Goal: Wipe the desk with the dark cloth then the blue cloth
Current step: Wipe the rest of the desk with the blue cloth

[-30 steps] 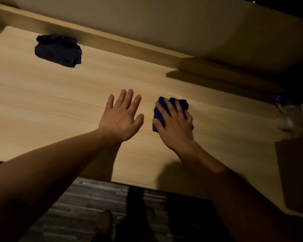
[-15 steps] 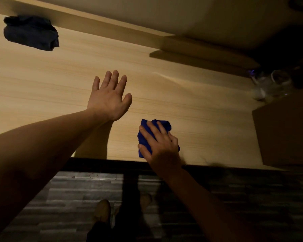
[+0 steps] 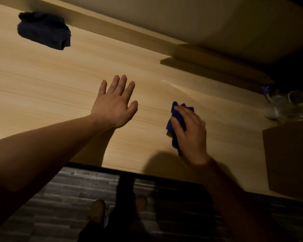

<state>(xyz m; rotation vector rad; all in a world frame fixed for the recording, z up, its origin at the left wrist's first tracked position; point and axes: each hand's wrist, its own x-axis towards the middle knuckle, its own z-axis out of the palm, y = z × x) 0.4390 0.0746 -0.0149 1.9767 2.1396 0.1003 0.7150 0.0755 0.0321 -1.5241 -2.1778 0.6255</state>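
Item: worktop [image 3: 42, 81], light wood-grain laminate w/ raised back ledge, dim warm light, dark toward far right. Right hand [image 3: 191, 131]: palm down, fingers curled over and pressing on blue cloth [image 3: 177, 117], which is bunched under it; cloth shows past the fingertips and thumb side, lies flat on worktop close to the near edge. Left hand [image 3: 115, 106]: empty, fingers spread, palm down over or on the worktop; contact can't be told; sits just left of right hand, w/ bare wood between them. Dark cloth [image 3: 44, 30]: crumpled lump, well beyond and left of left hand, up against the back ledge, untouched by either hand. Other things: clear glass items [image 3: 285, 107], blurred, approx. a jar or cups, beyond and right of right hand near the worktop's back; type can't be told. Brown box [image 3: 290, 158], cardboard-looking, directly right of right hand, apart from it, overhanging or at the near edge. Obstructions: none between hands and either cloth; glass and box bound the stretch to the right of right hand. Strong shadows under both forearms. Room: pale wall [image 3: 182, 18] behind ledge; grey plank floor [image 3: 73, 198] below near edge; person's feet visible under, between the two forearms.
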